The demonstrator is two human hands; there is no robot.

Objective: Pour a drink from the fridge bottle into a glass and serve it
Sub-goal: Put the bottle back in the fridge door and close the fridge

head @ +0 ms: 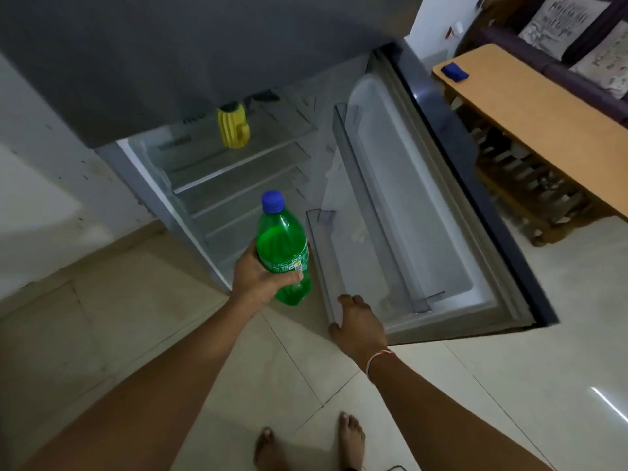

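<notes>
A green plastic bottle (283, 246) with a blue cap stands upright in my left hand (261, 278), which grips it around the label, just in front of the open fridge (217, 171). The bottle is partly full of liquid. My right hand (356, 326) rests on the lower inner edge of the open fridge door (407, 212), fingers curled over a door shelf rim. No glass is in view.
A yellow jug (233, 128) stands on an upper fridge shelf. A wooden table (530, 110) with a small blue object (456, 72) is at the right, a sofa with cushions behind it. Pale tiled floor lies below, with my bare feet (306, 443) on it.
</notes>
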